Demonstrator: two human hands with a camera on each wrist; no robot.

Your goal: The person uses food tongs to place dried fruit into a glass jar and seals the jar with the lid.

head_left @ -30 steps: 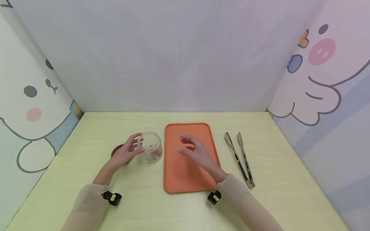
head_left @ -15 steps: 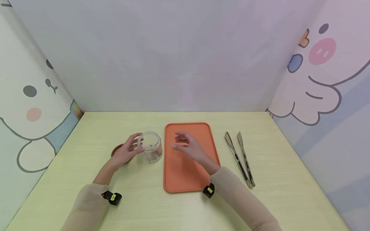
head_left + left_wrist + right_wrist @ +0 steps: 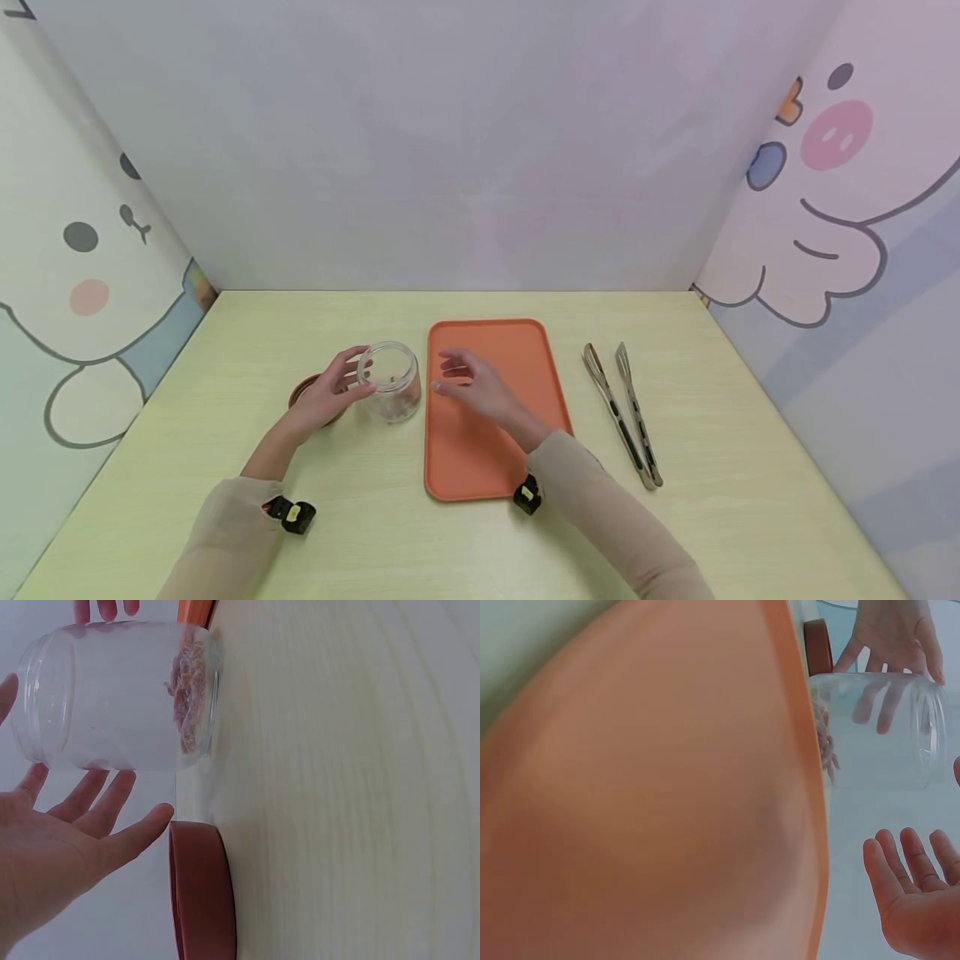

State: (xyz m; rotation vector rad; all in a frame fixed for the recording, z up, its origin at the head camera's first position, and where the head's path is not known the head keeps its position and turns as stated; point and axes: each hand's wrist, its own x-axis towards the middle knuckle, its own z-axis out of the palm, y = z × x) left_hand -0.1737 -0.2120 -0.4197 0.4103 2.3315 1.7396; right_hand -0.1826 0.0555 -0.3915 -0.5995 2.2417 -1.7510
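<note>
A clear glass jar (image 3: 390, 392) stands upright and uncovered on the table, with small reddish-brown pieces (image 3: 187, 694) at its bottom. My left hand (image 3: 326, 398) holds the jar's left side, fingertips against the glass and thumb near the rim. Over the orange tray (image 3: 480, 467) hovers my right hand (image 3: 480, 387), fingers spread and slightly bent, holding nothing. Its fingertips point at the jar, a gap apart from it. Partly hidden beneath the left hand is a shallow round reddish-brown piece (image 3: 206, 892), lid-like in shape.
Metal tongs (image 3: 622, 417) lie on the table to the right of the tray. A pale wall (image 3: 465, 167) closes off the back, and printed cartoon panels stand at both sides.
My right hand has moved left across the tray, closer to the jar. The left hand, jar, tray and tongs have stayed in place.
</note>
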